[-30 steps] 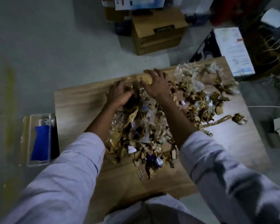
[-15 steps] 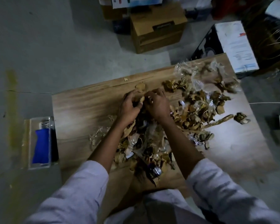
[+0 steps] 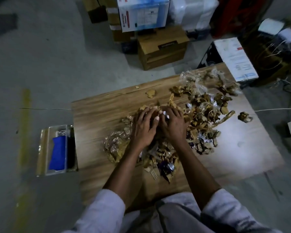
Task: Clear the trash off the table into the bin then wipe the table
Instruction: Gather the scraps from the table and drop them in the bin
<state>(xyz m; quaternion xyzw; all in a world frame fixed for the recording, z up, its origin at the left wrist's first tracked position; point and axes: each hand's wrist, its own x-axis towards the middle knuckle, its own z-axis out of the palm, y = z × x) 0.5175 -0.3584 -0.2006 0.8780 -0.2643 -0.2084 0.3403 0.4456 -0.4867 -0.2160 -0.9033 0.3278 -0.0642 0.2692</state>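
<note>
A dull grey concrete floor [image 3: 45,64] fills the room, crossed at nine o'clock by a faded yellow painted stripe [image 3: 24,125]. At twelve o'clock stands a brown cardboard box with a dark label [image 3: 163,47], behind it a white and blue printed carton [image 3: 141,12] among more stacked boxes. At two o'clock a black box with a white paper label [image 3: 233,59] sits beside tangled pale wires [image 3: 279,49]; the light is dim.

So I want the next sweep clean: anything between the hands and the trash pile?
Nothing visible. Left hand and right hand already rest on the trash pile. No bin can be identified.
</note>
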